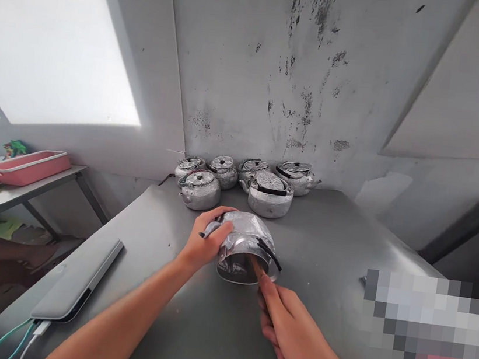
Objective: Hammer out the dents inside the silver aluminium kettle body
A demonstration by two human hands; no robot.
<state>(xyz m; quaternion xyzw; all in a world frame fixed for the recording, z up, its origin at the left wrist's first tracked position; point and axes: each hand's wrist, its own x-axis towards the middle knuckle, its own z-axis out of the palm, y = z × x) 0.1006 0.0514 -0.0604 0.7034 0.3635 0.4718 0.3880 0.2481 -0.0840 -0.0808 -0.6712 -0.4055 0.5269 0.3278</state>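
A silver metal kettle (251,228) lies tipped on the table, its round open mouth facing me and a black-gripped handle folded at its right. My left hand (210,234) is closed around the kettle's left side near the spout. Wrapped in my right hand (279,314) is a wooden stick (258,266), whose far end reaches through the opening. The tip inside the kettle is hidden. Behind it stand several lidded silver kettles, among them one with a black handle grip (269,201) and one with a round knob (200,191).
A grey power bank (80,282) with cables plugged in lies at the table's left. On a side bench stands a pink basket (29,168) beside colourful items. A stained wall (288,80) rises behind the grey table (197,327). A pixelated patch covers the right edge.
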